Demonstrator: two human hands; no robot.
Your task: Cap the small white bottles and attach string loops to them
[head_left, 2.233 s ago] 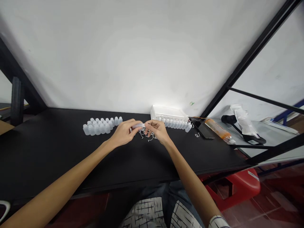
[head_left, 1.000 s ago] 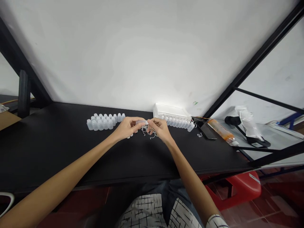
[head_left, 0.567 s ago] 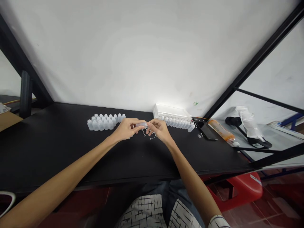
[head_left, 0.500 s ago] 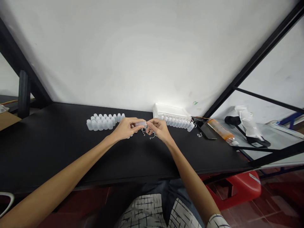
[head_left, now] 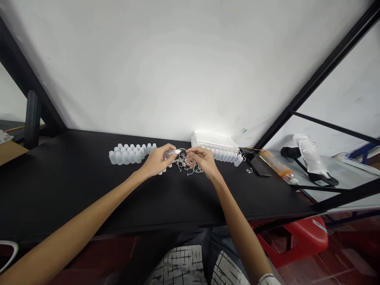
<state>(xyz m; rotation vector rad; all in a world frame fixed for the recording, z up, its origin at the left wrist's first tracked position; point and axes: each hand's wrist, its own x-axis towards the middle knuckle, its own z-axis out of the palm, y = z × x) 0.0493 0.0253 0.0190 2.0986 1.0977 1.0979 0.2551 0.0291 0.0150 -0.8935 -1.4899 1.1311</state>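
Note:
My left hand [head_left: 158, 159] is closed round a small translucent bottle [head_left: 170, 153], which lies sideways with its white top pointing right. Just right of that top, my right hand [head_left: 202, 159] has thumb and fingertips pinched on a thin white cord [head_left: 183, 149]. Beneath and between the hands lies a loose pile of white cords [head_left: 181, 163]. A few small white caps [head_left: 164, 171] rest below my left hand. Several similar bottles [head_left: 126, 155] stand in rows to the left. Another row of bottles [head_left: 224, 155] with cords sits to the right.
Behind the right-hand bottles is a white stack [head_left: 212, 138] against the wall. A dark phone [head_left: 259, 165] and an orange-labelled clear package [head_left: 276, 165] lie on the black table [head_left: 142, 202]. Black frame bars rise at both sides. A red stool [head_left: 305, 241] stands below at right.
My hands have moved apart, my right hand shifting right from the bottle. The bottle's white top and more of the cord pile now show.

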